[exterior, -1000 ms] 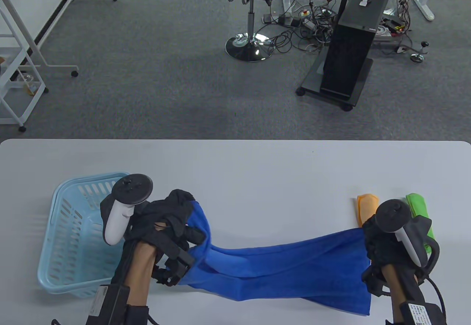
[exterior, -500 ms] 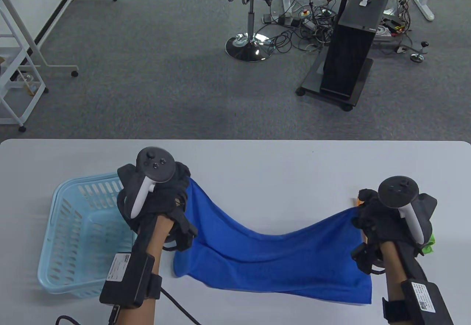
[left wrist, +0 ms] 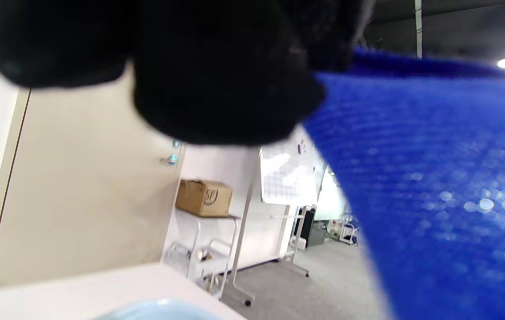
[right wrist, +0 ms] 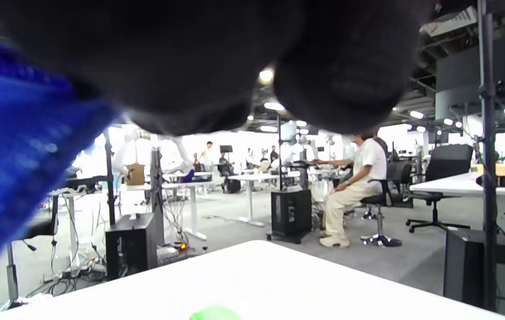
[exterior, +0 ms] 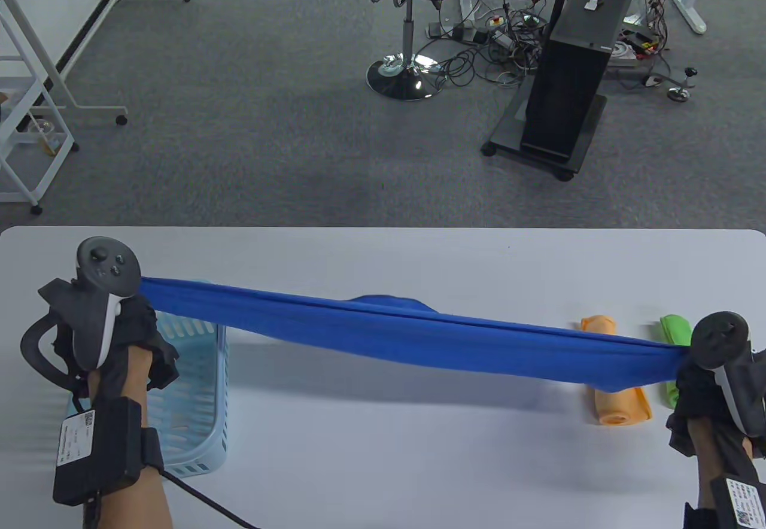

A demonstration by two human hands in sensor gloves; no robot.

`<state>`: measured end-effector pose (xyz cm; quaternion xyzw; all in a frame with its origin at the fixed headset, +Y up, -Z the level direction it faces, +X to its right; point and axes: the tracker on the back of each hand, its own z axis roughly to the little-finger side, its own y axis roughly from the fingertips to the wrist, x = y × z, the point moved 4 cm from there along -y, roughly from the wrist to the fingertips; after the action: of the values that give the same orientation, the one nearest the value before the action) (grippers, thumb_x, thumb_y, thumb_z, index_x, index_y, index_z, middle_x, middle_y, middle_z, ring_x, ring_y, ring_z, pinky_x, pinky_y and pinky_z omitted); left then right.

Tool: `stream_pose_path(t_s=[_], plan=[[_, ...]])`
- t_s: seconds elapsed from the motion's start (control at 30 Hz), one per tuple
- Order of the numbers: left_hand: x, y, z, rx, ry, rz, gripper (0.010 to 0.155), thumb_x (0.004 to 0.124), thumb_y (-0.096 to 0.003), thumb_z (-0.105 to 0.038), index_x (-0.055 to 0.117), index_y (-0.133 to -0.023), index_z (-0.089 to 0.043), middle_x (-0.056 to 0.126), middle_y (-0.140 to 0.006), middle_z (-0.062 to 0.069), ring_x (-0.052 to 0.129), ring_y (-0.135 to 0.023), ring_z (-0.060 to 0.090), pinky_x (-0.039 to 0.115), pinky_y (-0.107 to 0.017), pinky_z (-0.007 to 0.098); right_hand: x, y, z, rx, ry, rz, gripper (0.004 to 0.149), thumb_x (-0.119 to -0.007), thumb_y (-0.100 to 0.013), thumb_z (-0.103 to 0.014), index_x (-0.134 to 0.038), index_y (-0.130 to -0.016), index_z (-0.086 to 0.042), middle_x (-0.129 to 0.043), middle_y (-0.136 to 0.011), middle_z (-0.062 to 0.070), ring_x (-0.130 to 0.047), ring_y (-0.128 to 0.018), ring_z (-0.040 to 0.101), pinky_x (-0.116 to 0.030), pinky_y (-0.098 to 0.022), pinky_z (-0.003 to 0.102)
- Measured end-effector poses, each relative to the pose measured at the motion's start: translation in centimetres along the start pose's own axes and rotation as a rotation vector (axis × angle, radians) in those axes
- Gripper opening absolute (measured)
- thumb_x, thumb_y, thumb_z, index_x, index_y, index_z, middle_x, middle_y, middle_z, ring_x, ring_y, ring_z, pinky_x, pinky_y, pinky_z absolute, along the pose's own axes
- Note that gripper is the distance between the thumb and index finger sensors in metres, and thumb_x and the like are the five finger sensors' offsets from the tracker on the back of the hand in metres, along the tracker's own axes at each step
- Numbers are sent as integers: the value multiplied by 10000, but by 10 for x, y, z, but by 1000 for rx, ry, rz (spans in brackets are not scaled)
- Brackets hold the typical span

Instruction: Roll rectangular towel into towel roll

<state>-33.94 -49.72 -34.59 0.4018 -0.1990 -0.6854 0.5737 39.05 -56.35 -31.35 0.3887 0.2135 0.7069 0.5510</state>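
At the far left of the desk (exterior: 359, 457), the left hand (exterior: 128, 328) is raised above the pale blue basket (exterior: 197, 373), its grip closed on the left end of the blue towel (exterior: 395, 328). The left wrist view shows black gloved fingers (left wrist: 217, 75) bunched tight against the cloth's edge, with the blue fabric filling the right side of that view. The basket stands on the desk under and just right of this hand, partly covered by the forearm.

From there the towel runs taut across the middle, lifted off the desk and casting a soft shadow on the surface below; a small fold bulges along its upper edge near the centre.

Further right, an orange rolled towel (exterior: 616, 400) lies on the desk, its middle crossed by the stretched cloth. Just beside it sits a green rolled towel (exterior: 673, 328), also partly hidden.

At the far right, the right hand (exterior: 709, 388) holds the towel's other end, grip closed on it; in the right wrist view the gloved fingers (right wrist: 190, 66) press against the blue edge.
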Motion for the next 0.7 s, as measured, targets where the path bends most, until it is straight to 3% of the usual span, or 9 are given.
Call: stream_pose_path(t_s=[0.07,0.13,0.17,0.27,0.33,0.47,0.6,0.7], plan=[[2,4,-8,14,25,36,426,760,-374,-332,883,-779,-280,1018,-578,61,1075,-156,51,934,-177,320,1,1,-4,-13,-5,-87,423,-826,-260,-325,-927,-649,-193,-906,-486,42,-981,-56,53,-911,-272,337],[4,7,-17,44,143,39,414,805,-375,-320,919,-769,-266,969,-717,103,1064,-199,106,909,-197,368,0,0,-6,-35,-119,-120,419,-828,-270,-322,-934,-661,-216,-908,-530,37,-988,-92,80,-899,-292,368],[8,10,-22,41,174,108,408,817,-382,-333,925,-771,-279,912,-809,108,1057,-236,100,906,-219,364,-5,1,-5,-74,-168,-203,417,-826,-278,-328,-930,-673,-241,-896,-589,44,-986,-131,86,-888,-320,375],[14,15,-36,66,242,163,404,841,-382,-336,950,-766,-270,817,-921,141,1050,-276,105,902,-241,370,-17,4,-11,-99,-218,-288,416,-835,-279,-342,-948,-667,-244,-807,-680,79,-958,-238,110,-851,-379,408],[17,17,-43,75,250,192,403,849,-383,-340,958,-765,-271,817,-911,140,1047,-279,101,903,-241,367,-24,7,-17,-98,-235,-323,416,-835,-279,-344,-956,-662,-236,-772,-692,85,-946,-274,121,-839,-395,421],[24,23,-52,103,326,254,403,835,-401,-333,932,-789,-275,886,-867,90,1069,-232,85,919,-204,350,-44,13,-31,-95,-319,-424,428,-819,-302,-322,-923,-708,-237,-802,-707,68,-969,-213,100,-866,-352,391],[31,26,-53,89,492,303,411,817,-416,-310,895,-814,-247,982,-794,137,1117,-221,98,945,-193,360,-52,13,-43,-88,-394,-410,432,-825,-297,-292,-921,-714,-234,-887,-665,70,-1017,-171,59,-905,-317,345],[37,25,-51,66,570,338,420,814,-418,-290,875,-826,-208,998,-762,167,1164,-371,141,966,-295,388,-58,12,-50,-66,-455,-426,443,-817,-308,-254,-882,-746,-239,-880,-700,65,-1084,-391,89,-884,-449,369]])
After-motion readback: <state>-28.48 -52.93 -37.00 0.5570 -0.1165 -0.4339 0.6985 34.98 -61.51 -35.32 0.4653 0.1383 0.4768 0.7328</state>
